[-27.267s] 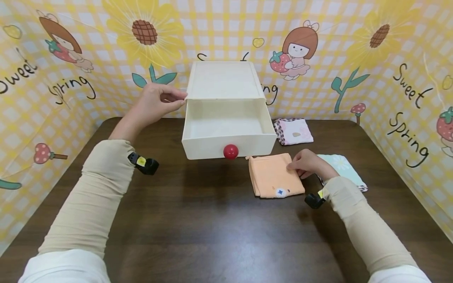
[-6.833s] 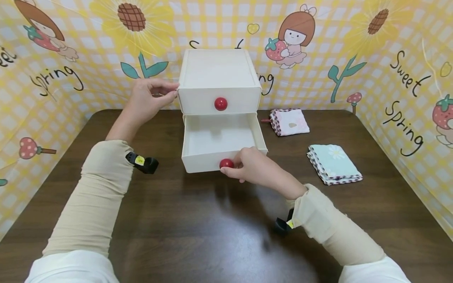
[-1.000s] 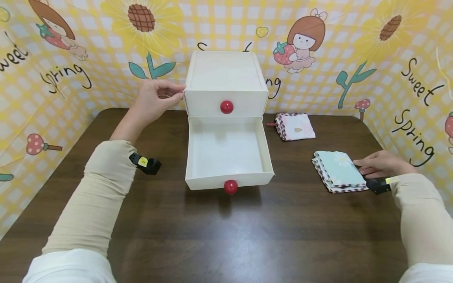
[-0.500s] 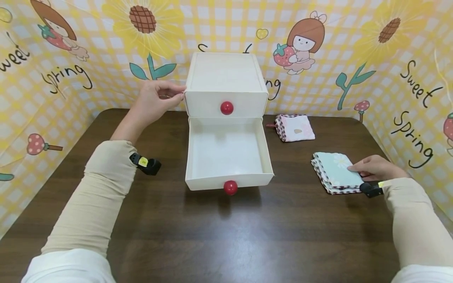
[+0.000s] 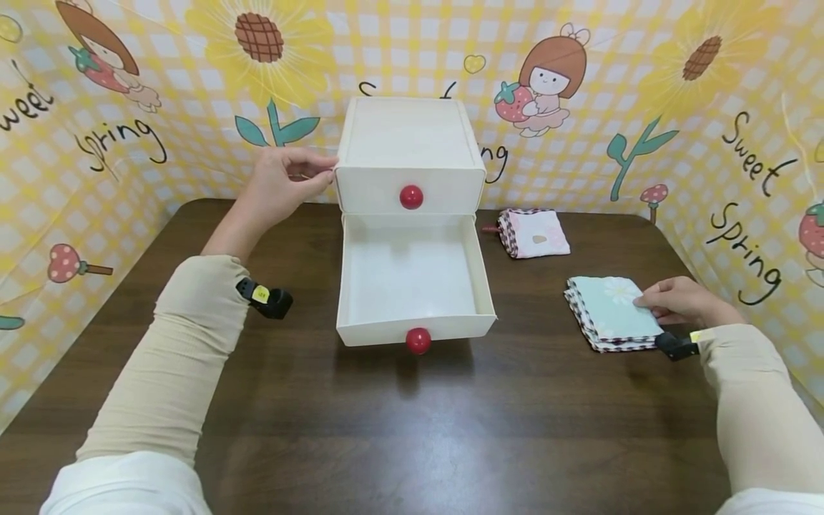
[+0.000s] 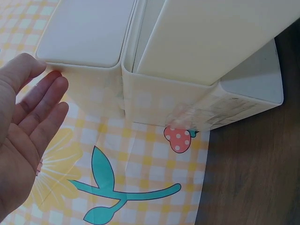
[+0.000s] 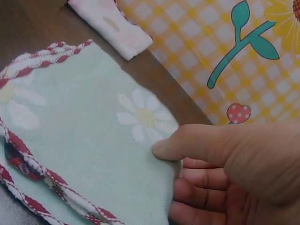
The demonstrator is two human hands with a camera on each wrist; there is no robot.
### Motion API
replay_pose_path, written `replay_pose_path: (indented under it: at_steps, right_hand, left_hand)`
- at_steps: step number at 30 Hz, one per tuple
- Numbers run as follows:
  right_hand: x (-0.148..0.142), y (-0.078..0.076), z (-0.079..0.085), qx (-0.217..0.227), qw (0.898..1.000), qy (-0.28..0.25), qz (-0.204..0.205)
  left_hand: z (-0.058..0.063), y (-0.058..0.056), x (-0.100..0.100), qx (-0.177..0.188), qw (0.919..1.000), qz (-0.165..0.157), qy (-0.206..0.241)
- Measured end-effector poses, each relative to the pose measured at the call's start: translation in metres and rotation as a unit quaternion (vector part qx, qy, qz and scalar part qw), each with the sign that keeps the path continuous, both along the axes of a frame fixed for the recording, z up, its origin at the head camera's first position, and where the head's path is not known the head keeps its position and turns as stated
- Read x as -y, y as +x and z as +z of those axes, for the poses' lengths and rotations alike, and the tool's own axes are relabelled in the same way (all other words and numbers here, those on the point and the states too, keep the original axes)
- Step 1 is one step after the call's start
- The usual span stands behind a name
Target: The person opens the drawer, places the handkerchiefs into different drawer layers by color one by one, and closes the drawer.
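Note:
A white two-tier drawer cabinet (image 5: pixel 412 132) stands at the back of the table, its upper drawer pushed in and its lower drawer (image 5: pixel 412 279) pulled out, bare inside. My left hand (image 5: pixel 283 182) touches the cabinet's upper left front corner with thumb and fingertips; the left wrist view shows the fingers (image 6: pixel 49 101) loosely extended along the side. At the right, a folded mint towel (image 5: pixel 611 311) with a daisy and checked edging lies on the table. My right hand (image 5: pixel 685 300) pinches its right edge, thumb on top and fingers underneath, as the right wrist view shows.
A folded pink-and-white towel (image 5: pixel 537 234) lies right of the cabinet near the back. Red round knobs (image 5: pixel 418 340) sit on both drawer fronts. Yellow checked cloth (image 5: pixel 399 43) borders the brown table (image 5: pixel 412 429) at the back and sides.
Earlier the upper drawer was out and an orange towel lay in front; it is out of sight now. The lower drawer was pulled out further, and my right hand reached and gripped the mint towel.

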State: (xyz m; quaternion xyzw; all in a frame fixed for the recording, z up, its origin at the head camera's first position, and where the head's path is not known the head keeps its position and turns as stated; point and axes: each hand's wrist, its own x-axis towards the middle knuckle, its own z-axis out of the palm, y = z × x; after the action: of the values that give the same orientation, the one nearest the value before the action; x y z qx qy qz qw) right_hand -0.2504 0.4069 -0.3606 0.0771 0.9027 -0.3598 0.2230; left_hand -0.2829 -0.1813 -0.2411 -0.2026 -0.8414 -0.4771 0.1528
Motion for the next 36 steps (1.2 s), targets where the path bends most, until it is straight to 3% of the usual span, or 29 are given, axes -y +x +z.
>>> replay_pose_path:
  at_steps: [8,18,27,36]
  right_hand:
    - [0.003,0.001,0.005,-0.031,0.999,0.008,-0.005]
    - [0.02,0.008,0.028,-0.106,0.994,0.032,0.004]
    - [0.04,0.014,0.049,-0.172,0.98,0.097,0.039]
    - [0.063,0.017,0.066,-0.21,0.969,0.113,0.06]
  left_hand:
    - [-0.001,-0.002,0.001,-0.01,0.9999,-0.001,-0.007]
    - [-0.001,0.0,-0.001,-0.008,1.0,0.0,0.001]
    - [-0.002,-0.001,-0.001,-0.018,0.9998,-0.002,-0.006]
    - [-0.003,-0.002,-0.001,-0.024,0.9997,-0.006,-0.002]
